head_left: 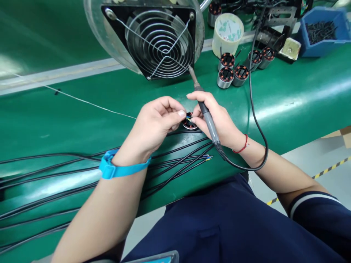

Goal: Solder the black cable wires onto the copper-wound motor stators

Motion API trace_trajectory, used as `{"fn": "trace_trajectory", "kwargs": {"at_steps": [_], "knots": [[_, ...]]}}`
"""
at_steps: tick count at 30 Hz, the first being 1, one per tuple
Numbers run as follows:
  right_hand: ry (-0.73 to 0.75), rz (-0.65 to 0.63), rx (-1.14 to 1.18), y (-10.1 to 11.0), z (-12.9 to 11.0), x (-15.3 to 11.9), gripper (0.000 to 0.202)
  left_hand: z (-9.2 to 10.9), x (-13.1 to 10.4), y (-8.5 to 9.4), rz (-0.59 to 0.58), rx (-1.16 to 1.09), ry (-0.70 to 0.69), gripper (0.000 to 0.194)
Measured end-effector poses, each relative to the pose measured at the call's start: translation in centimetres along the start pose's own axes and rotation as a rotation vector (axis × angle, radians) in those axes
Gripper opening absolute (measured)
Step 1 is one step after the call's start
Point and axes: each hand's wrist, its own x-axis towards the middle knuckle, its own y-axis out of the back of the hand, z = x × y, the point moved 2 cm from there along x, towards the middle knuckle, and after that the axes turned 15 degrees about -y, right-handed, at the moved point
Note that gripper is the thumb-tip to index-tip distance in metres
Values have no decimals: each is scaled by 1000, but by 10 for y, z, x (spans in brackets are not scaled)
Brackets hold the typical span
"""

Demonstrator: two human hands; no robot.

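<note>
Between my hands, a round motor stator [189,126] with coloured wires at its opening rests on the green table. My left hand [161,118] is pinched at its left side, thumb and forefinger at the wire ends; a thin solder wire [90,102] runs leftward from behind this hand. My right hand [212,113] has a soldering iron [210,122] lying across it between thumb and forefinger, tip pointing up and away toward the fan. Its thumb and another finger also pinch at the stator's wires. Black cables [175,160] lie below both hands.
A fan with a wire guard [164,51] stands behind my hands. Several stators [225,77] sit at the back right, near a tape roll [228,33] and a blue bin [325,34] of black pieces. The iron's cord [253,106] loops over my right wrist.
</note>
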Motion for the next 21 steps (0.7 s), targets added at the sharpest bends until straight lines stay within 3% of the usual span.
{"fn": "trace_trajectory", "kwargs": {"at_steps": [10,15,21], "knots": [[-105,9,90,-4,2,0,45,0,-3,1,-88,103,57,16],[-54,-4,74,-2,5,-1,55,4,-3,2,-96,162,44,16],[-42,28,25,-2,6,-1,46,4,-3,3,-117,172,51,17]]}}
